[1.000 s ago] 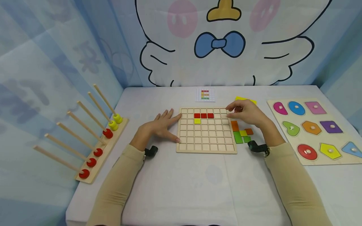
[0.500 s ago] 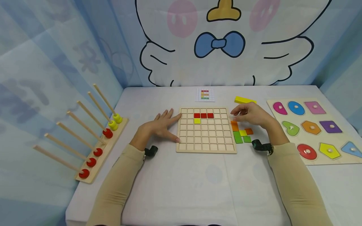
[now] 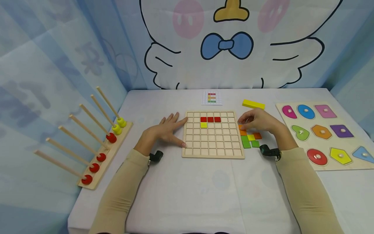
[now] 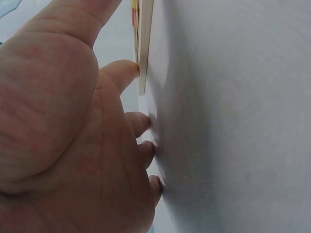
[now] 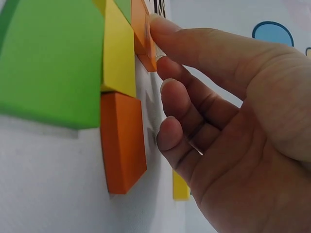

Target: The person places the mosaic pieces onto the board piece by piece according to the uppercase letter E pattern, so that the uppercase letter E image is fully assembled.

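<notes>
Beside the wooden grid board my left hand lies spread, its thumb and index finger touching the left edge. Three red tiles sit in a row on the board, with one yellow tile under the leftmost. Off the board's right edge, my right hand pinches an orange block between thumb and index finger; the fingers partly cover it. Close by lie a second orange block, a yellow block and green blocks.
A pattern card lies behind the board, and a long yellow bar at back right. Shape puzzle board stands on the right. On the left is a peg rack with red and yellow beads. White cloth covers the table.
My right hand has drawn back from the board's upper right corner and come down onto the orange block. The yellow bar is now fully uncovered. My left hand stays in place.
</notes>
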